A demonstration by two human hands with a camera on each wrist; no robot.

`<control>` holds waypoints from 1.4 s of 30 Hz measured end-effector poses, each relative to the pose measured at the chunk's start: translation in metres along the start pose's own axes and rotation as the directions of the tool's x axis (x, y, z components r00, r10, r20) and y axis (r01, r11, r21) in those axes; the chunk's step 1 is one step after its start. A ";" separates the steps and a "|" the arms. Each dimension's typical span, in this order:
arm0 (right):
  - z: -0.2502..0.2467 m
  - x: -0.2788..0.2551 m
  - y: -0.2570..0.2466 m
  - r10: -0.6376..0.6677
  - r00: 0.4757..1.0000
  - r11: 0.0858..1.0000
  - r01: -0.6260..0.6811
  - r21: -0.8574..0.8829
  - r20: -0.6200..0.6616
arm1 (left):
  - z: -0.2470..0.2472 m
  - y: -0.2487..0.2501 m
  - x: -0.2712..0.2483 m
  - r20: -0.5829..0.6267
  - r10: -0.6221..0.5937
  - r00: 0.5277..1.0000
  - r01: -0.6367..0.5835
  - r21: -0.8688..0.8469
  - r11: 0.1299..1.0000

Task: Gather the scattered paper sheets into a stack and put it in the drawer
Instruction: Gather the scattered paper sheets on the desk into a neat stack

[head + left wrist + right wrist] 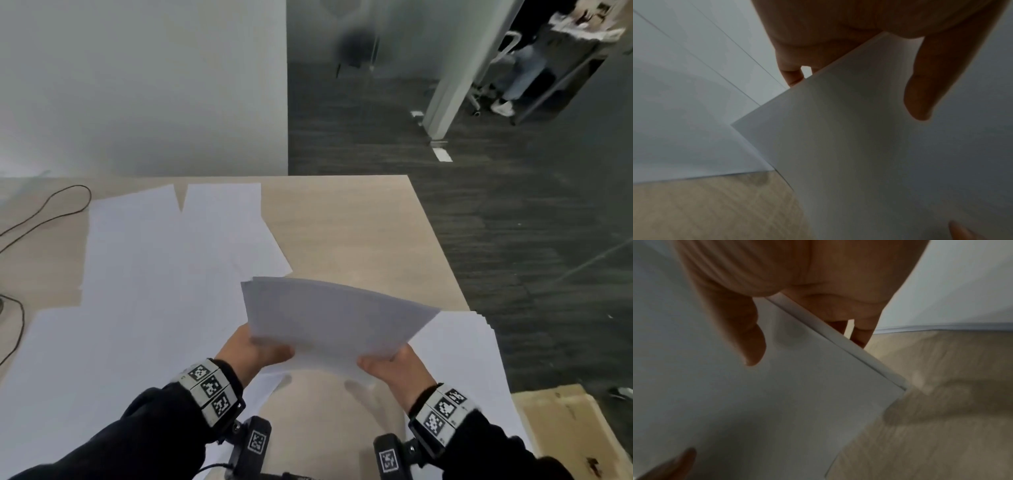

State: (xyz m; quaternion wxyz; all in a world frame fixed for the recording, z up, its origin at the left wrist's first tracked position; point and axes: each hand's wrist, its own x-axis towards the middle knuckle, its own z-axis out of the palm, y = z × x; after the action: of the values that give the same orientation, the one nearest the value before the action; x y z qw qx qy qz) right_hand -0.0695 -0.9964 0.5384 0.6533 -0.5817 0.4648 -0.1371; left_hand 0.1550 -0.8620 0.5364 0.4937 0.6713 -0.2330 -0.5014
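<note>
A partial stack (329, 318) is pinched at its near corners by the left hand (253, 353) and right hand (394, 366), lifted over the bench's (359, 233) near edge, probably so edges get squared, with loose sheets (154, 274) left toward the far-left.

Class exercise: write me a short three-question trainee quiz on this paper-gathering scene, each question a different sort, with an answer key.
1. True or false: the stack of sheets lies flat on the table.
2. Which hands hold the stack? A) left only B) right only C) both
3. Fill in: loose sheets still lie on the table to the ____ of the held stack.

Key:
1. False; it is lifted, its far edge raised.
2. C; the left hand and the right hand each grip a near corner, thumbs on top.
3. Left.
</note>
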 end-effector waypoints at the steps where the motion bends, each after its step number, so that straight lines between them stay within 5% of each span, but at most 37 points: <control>1: 0.000 0.004 0.003 -0.006 1.000 1.000 0.006 -0.020 0.012 | 0.005 0.000 0.000 -0.003 -0.014 1.000 0.014 -0.010 1.000; 4: -0.005 0.012 0.007 -0.044 0.999 0.991 0.046 -0.126 0.017 | 0.022 0.000 0.005 -0.041 -0.019 0.999 0.019 -0.017 1.000; 9: -0.047 0.010 0.009 -0.002 0.984 0.997 -0.012 -0.078 -0.176 | 0.057 0.006 0.026 -0.159 -0.014 0.987 0.038 0.150 0.988; 15: -0.128 -0.012 0.055 0.091 0.913 0.989 -0.130 -0.071 -0.397 | 0.132 -0.009 0.045 0.001 -0.174 0.985 0.167 0.268 0.949; 25: -0.188 -0.040 0.110 0.224 0.815 0.931 -0.342 -0.131 -0.534 | 0.217 -0.035 0.052 0.138 -0.346 0.928 0.228 0.525 0.820; 33: -0.160 -0.021 0.085 0.026 0.812 0.937 -0.223 -0.270 -0.582 | 0.121 -0.043 0.042 -0.007 -0.221 0.975 0.200 0.453 0.869; 38: -0.078 0.016 0.052 -0.033 0.951 0.925 -0.088 -0.371 -0.308 | 0.023 -0.055 0.018 -0.221 -0.055 0.974 0.164 0.514 0.842; 42: 0.001 0.039 0.040 0.024 0.998 0.906 -0.043 -0.422 -0.050 | -0.059 -0.079 -0.005 -0.367 0.017 0.930 0.238 0.636 0.734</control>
State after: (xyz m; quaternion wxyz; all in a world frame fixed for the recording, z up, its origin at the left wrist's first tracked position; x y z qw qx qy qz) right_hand -0.0630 -1.0121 0.4853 0.5037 -0.6981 0.5077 -0.0345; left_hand 0.1917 -0.8008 0.4688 0.2207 0.8941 -0.2652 -0.2856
